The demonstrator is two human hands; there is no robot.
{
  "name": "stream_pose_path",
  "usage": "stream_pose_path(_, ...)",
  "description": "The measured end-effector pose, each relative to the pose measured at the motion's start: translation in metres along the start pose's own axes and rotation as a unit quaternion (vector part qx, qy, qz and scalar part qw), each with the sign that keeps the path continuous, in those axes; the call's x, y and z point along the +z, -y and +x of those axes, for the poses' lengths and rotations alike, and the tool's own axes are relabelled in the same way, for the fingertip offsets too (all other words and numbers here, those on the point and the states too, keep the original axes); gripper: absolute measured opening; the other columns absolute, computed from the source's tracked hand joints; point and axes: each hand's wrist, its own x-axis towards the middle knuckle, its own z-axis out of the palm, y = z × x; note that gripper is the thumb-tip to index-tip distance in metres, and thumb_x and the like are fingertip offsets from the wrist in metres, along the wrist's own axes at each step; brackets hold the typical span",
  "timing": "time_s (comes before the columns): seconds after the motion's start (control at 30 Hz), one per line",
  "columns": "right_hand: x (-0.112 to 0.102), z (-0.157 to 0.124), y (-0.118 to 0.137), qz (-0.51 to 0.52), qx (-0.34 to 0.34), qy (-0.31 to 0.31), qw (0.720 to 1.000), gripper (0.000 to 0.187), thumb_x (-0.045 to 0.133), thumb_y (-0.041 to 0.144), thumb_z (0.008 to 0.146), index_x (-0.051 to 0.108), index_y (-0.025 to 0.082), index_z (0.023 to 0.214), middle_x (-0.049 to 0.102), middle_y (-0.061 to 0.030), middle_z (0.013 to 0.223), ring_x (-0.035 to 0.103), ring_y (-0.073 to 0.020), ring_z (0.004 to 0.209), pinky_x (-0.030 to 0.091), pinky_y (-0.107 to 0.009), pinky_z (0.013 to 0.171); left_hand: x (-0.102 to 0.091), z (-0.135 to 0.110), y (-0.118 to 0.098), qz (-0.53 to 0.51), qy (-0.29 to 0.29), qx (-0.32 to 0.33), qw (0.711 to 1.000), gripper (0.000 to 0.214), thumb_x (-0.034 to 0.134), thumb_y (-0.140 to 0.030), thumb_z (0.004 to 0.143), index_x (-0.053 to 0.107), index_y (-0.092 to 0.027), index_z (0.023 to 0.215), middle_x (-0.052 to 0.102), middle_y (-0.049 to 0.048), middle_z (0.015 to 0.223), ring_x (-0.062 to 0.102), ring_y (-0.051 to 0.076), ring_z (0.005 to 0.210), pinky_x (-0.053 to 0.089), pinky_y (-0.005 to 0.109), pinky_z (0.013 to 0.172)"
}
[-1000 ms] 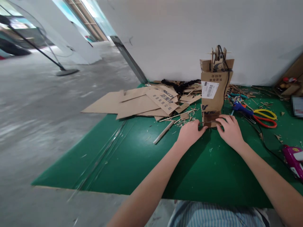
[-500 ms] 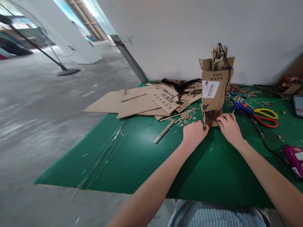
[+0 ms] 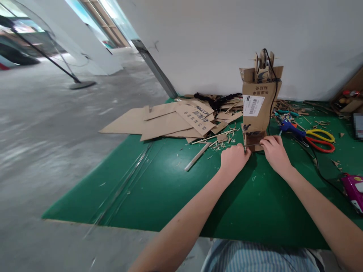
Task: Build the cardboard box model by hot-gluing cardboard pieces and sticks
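A tall cardboard tower (image 3: 258, 105) with a white barcode label stands upright on the green mat (image 3: 159, 189); a black cord runs down its right side from a small wheel at the top. My left hand (image 3: 234, 160) is curled closed at the left of the tower's base, pinching something thin there. Across from it, my right hand (image 3: 274, 153) has its fingers bent and pressed to the right of the base. A thin stick seems to run between the two hands.
Flat cardboard sheets (image 3: 170, 121) and scraps lie at the mat's far left. A wooden stick (image 3: 196, 156) lies left of my hands. Yellow-and-red scissors (image 3: 319, 139) and a blue glue gun (image 3: 289, 128) lie to the right, a pink device (image 3: 353, 189) at the right edge. White wall behind.
My left hand has curled tighter against the base. The view shifted slightly; the tower stays upright in place.
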Motion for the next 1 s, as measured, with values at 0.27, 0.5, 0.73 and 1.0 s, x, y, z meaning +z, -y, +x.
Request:
stream_pose_path(0.27,0.002,-0.002,-0.004,0.023,0.009,0.010,1.000,0.027,0.043,0.025,0.101,0.069,0.025,0.109,0.064,-0.0097,0.114,0.047,-0.0310,0.109,0.050,-0.051,0.093,0.002,-0.001,0.000,0.013,-0.010,0.017,1.000,0.036,0.041,-0.037,0.095,0.067,-0.013,0.093,0.073,0.0163,0.082,0.074,0.034,0.079,0.056,0.041,0.065)
stream_pose_path(0.5,-0.001,0.000,-0.004,0.047,0.009,0.011,0.999,0.028,0.041,0.024,0.100,0.069,0.024,0.108,0.063,-0.0108,0.113,0.053,-0.0303,0.111,0.050,-0.053,0.098,0.001,-0.001,0.001,0.019,-0.001,0.025,0.999,0.037,0.038,-0.037,0.097,0.066,-0.013,0.096,0.074,0.0166,0.085,0.074,0.034,0.080,0.056,0.040,0.067)
stream_pose_path(0.73,-0.009,-0.002,-0.003,0.096,0.086,-0.043,0.991,0.042,0.053,0.021,0.092,0.057,0.025,0.134,0.051,-0.0150,0.131,0.064,-0.0253,0.097,0.057,-0.050,0.091,0.002,-0.001,0.001,0.024,0.012,0.024,0.999,0.035,0.036,-0.035,0.098,0.063,-0.013,0.099,0.074,0.0165,0.084,0.074,0.034,0.082,0.055,0.040,0.068)
stream_pose_path(1.0,-0.004,-0.003,-0.002,0.116,0.076,-0.052,0.989,0.020,0.052,0.025,0.094,0.072,0.022,0.099,0.059,-0.0135,0.121,0.066,-0.0258,0.095,0.056,-0.051,0.092,0.001,-0.001,0.000,0.032,0.004,0.015,0.999,0.034,0.035,-0.035,0.099,0.060,-0.013,0.101,0.073,0.0170,0.085,0.074,0.034,0.082,0.055,0.040,0.066)
